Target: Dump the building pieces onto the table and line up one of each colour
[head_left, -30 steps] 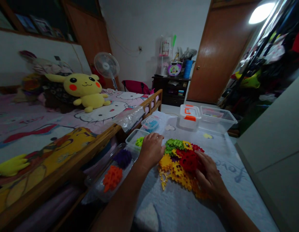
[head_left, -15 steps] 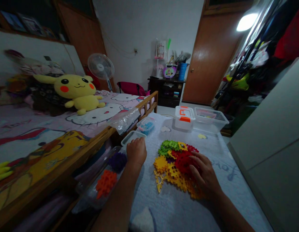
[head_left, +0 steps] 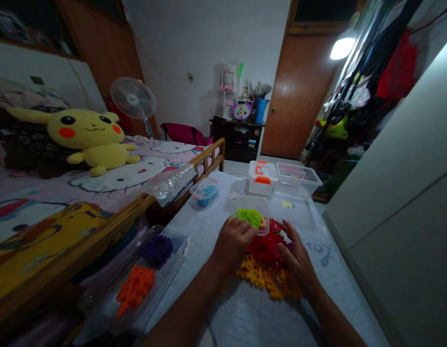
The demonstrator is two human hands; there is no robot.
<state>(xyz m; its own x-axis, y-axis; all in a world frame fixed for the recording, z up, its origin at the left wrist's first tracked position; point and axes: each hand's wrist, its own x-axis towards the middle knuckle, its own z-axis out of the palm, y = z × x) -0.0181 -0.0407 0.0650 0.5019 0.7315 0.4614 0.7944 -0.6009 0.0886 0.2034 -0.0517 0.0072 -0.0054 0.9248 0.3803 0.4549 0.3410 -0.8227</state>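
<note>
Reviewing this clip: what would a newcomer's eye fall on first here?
A large yellow Pikachu plush sits on the pink Hello Kitty bedspread at left. At centre, a heap of red and yellow interlocking plastic building pieces lies on a white quilted cover, the right hand against it, and the left hand at a clear plastic tub of lime-green pieces.

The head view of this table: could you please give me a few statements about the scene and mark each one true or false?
1. The left hand is against a clear plastic box of green toy pieces. True.
2. The right hand holds the purple toy pieces. False: those lie in a clear tray; the hand is beside the red toy pieces.
3. A plush Pikachu sits on the bed. True.
4. The white case with orange latches stands on the floor. False: it stands on the white-covered surface.
</note>
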